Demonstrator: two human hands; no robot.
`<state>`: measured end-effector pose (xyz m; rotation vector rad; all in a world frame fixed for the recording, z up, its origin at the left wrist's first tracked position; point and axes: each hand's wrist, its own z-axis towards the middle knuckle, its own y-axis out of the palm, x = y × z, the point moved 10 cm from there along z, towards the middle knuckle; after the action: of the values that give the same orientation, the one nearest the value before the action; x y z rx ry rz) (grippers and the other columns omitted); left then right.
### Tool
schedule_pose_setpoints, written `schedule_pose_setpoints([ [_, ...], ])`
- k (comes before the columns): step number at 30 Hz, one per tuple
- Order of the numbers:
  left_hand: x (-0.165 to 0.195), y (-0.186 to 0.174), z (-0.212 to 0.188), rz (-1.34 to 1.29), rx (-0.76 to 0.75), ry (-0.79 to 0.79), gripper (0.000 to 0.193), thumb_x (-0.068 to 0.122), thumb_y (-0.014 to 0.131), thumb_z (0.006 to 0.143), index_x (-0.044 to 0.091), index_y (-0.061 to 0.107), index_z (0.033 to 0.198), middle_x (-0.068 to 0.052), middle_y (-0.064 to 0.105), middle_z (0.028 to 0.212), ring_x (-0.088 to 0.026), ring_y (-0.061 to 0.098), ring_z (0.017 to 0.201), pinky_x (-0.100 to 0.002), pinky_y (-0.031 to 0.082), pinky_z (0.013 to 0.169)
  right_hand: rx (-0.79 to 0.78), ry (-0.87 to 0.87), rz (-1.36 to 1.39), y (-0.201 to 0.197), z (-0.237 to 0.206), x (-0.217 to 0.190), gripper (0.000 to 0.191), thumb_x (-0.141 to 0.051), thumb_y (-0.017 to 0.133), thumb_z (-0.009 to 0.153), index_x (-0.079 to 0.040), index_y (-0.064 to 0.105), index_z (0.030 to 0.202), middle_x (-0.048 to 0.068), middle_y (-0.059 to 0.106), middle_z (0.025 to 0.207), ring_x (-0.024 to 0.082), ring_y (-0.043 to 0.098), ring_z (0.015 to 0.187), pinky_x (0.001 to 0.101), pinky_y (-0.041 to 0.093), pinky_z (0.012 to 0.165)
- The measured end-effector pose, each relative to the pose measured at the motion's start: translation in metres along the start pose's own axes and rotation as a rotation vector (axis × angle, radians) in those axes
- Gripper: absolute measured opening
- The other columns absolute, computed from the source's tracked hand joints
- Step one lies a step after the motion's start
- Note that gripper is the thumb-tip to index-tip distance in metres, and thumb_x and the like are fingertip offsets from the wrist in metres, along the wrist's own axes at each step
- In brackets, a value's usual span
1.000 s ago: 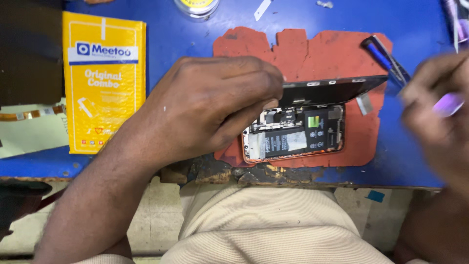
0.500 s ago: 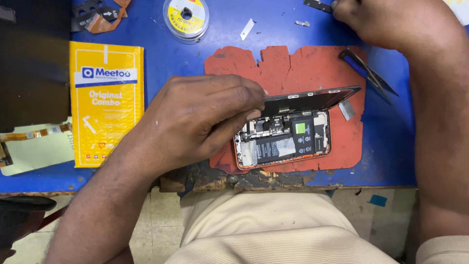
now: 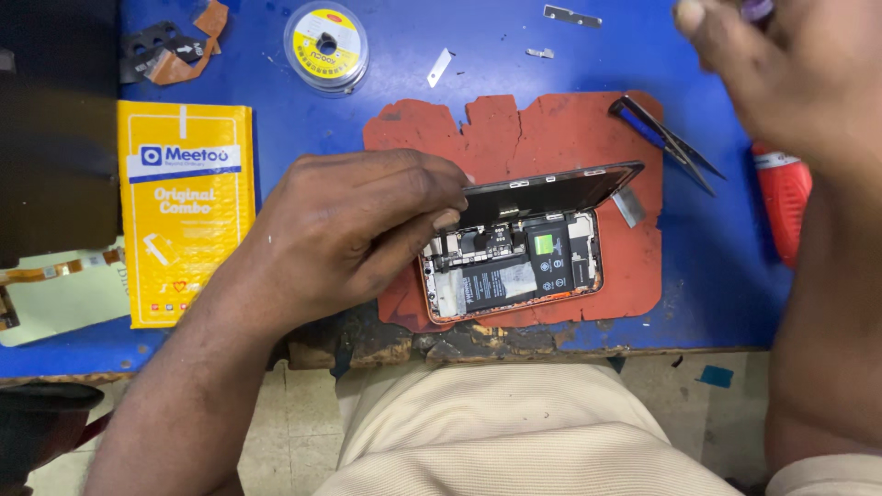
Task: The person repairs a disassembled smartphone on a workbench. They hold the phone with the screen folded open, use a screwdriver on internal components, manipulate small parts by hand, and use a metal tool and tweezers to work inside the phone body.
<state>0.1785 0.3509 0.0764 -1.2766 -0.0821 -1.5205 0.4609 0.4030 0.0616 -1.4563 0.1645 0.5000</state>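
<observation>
The opened phone [image 3: 514, 266] lay on the red mat [image 3: 551, 129] at the counter's [image 3: 514, 46] near edge, its long axis running left to right. The left hand [image 3: 354, 234] sat at the phone's left end, fingers [image 3: 447, 219] pinching the corner of the lifted screen [image 3: 551, 191], which stood tilted along the far long side. The right hand [image 3: 781, 73] hovered well apart, up and to the right, blurred; its fingers seemed closed on something small and purple, though I could not tell for sure.
</observation>
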Motion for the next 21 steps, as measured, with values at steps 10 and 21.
schedule_pose_setpoints([
  [10, 0.002, -0.001, 0.011, -0.053, 0.022, -0.04, 0.009, 0.003, 0.07, 0.101, 0.003, 0.068, 0.11, -0.009, 0.075, 0.108, -0.026, 0.077, 0.1, -0.035, 0.062, 0.087, 0.045, -0.288, 0.096, -0.003, -0.051, -0.12, 0.032, -0.011, 0.084, 0.081, 0.0, 0.072, 0.109, 0.016, 0.072, 0.097, 0.025, 0.072, 0.082, 0.0331, 0.058, 0.067],
  [21, -0.043, 0.009, 0.099, 0.576, 0.085, 0.048, 0.015, 0.014, 0.067, 0.096, 0.001, 0.068, 0.102, -0.02, 0.071, 0.087, -0.041, 0.069, 0.078, -0.052, 0.053, 0.064, 0.171, -0.474, 0.098, -0.006, -0.077, -0.113, 0.024, -0.008, 0.089, 0.086, -0.006, 0.075, 0.106, 0.007, 0.073, 0.095, 0.02, 0.072, 0.079, 0.0317, 0.055, 0.066],
])
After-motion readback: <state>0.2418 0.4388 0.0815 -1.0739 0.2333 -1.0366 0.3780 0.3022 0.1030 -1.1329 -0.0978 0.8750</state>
